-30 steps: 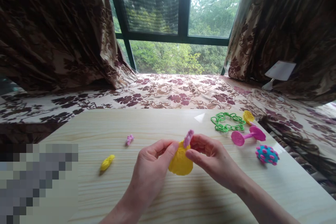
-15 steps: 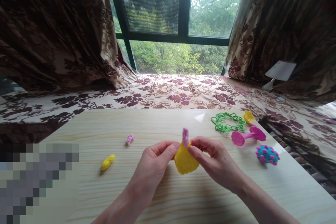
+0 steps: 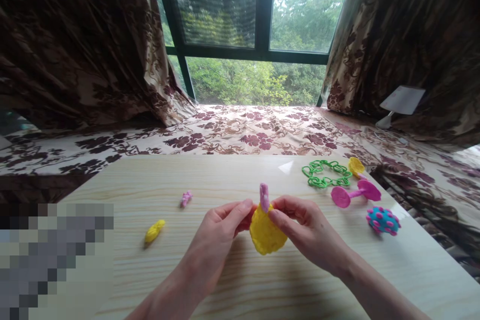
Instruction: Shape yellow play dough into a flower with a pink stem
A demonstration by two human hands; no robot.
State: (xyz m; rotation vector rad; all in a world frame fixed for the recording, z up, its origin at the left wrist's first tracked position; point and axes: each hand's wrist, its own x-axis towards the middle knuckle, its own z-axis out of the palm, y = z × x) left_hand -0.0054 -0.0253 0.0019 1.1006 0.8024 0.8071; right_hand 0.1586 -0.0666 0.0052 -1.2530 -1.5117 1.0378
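Both my hands meet over the middle of the light wooden table point(image 3: 262, 290). My left hand point(image 3: 219, 232) and my right hand point(image 3: 305, 230) pinch the top of a flat yellow clay disc point(image 3: 267, 235) from either side, fingers closed. A small pink clay piece point(image 3: 264, 196) stands upright out of the disc's top edge, between my fingertips. The disc hangs just above the table.
Loose clay lies on the table: a yellow lump point(image 3: 154, 231) and a pink bit point(image 3: 185, 198) to the left. On the right lie a green chain point(image 3: 325, 173), a yellow piece point(image 3: 355, 165), a magenta dumbbell shape point(image 3: 354, 193) and a blue spotted ball point(image 3: 382, 220). Flowered cloth and curtains frame a window behind.
The pink piece went from tilted to upright on the disc's top edge. The yellow disc turned slightly and shifted a little right and down between my fingers.
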